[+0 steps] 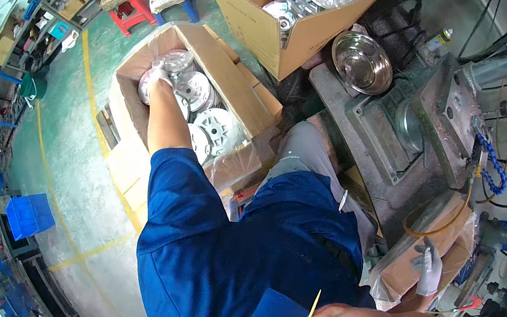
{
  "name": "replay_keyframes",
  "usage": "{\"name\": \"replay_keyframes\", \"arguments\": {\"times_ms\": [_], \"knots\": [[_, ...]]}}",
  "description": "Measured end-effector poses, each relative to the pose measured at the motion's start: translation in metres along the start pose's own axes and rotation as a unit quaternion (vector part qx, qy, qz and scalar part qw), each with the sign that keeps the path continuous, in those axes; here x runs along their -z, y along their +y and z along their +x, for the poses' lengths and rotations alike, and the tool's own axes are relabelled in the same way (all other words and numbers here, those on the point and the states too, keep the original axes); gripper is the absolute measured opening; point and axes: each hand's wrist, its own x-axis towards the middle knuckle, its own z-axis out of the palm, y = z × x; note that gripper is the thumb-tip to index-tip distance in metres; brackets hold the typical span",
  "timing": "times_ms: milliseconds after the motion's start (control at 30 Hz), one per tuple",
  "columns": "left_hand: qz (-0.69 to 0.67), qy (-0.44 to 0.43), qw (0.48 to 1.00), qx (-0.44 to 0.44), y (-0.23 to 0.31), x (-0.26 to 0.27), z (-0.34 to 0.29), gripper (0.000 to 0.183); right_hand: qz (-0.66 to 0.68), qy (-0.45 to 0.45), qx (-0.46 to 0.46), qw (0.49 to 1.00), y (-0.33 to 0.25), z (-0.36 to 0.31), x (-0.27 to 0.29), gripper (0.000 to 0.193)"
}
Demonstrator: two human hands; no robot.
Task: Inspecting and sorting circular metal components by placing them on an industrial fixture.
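My left arm stretches out into an open cardboard box point(223, 87) lined with clear plastic. My left hand point(159, 75), in a pale glove, is down at a stack of round silver metal discs point(175, 60) at the far end; its fingers blend with the shiny metal, so their grip is unclear. Other spoked discs point(220, 129) lie stacked nearer to me in the same box. At the lower right, my right hand point(428, 265) wears a pale glove with grey fingertips. Its fingers are apart and hold nothing, beside a plastic-lined cardboard box point(404, 271).
A second cardboard box point(266, 30) with metal discs stands far right. A machine point(452, 117) with a steel bowl point(363, 65) on its table, a blue coolant hose point(495, 166) and cables fills the right. Red point(131, 20) and blue point(187, 11) stools stand at the back; shelving lines the left.
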Motion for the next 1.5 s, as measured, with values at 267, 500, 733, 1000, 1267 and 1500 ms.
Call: {"name": "replay_keyframes", "arguments": {"times_ms": [267,500,733,1000,1267,1500], "knots": [[-0.013,-0.104,0.994,0.008,0.048,0.028,-0.109,0.021,-0.021,-0.009,0.033,0.999,0.002,0.006,-0.007,0.054],[-0.422,-0.286,0.857,-0.076,0.086,0.072,-0.276,0.019,0.122,-0.122,0.008,0.985,-0.011,0.024,-0.052,0.06],[-0.09,-0.76,0.625,-0.156,0.152,-0.004,-0.426,0.017,0.316,-0.389,-0.026,0.865,-0.074,0.101,-0.161,0.069],[0.127,-0.863,0.447,-0.199,0.14,-0.09,-0.562,0.056,0.723,-0.39,0.065,0.567,-0.082,0.083,-0.141,0.04],[-0.096,-0.827,0.547,-0.093,0.084,-0.077,-0.63,0.077,0.508,0.261,0.085,0.817,-0.052,0.08,-0.108,0.022],[-0.115,-0.674,0.693,-0.231,0.128,-0.101,-0.667,0.055,0.433,0.175,0.17,0.868,-0.07,0.075,-0.101,0.034]]}}
